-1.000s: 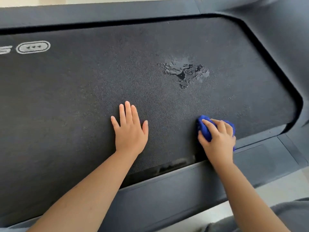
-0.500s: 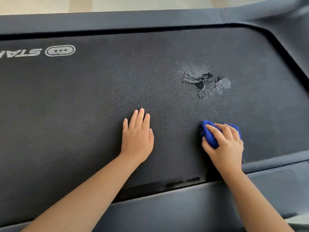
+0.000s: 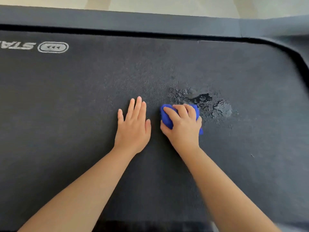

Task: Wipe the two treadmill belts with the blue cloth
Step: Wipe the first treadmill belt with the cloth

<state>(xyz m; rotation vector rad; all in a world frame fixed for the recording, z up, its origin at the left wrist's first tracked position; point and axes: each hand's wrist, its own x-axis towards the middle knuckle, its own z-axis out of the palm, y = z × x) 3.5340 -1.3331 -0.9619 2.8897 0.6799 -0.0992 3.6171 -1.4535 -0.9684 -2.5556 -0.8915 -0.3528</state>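
A blue cloth (image 3: 166, 117) wadded on the dark treadmill belt (image 3: 83, 97).
The cloth is crumpled into a small ball, gripped under the right hand (image 3: 183, 126) and pressed to the flat, dark grey, textured belt; its far edge touches a wet patch (image 3: 205, 102) of beaded droplets.

My left hand (image 3: 133, 126) lies flat, palm down, fingers straight. My right hand (image 3: 182, 127), just beside it, curls round the cloth (image 3: 165, 118). Both bare forearms reach forward.

Blue cloth (image 3: 167, 118); dk grey belt (image 3: 66, 114).
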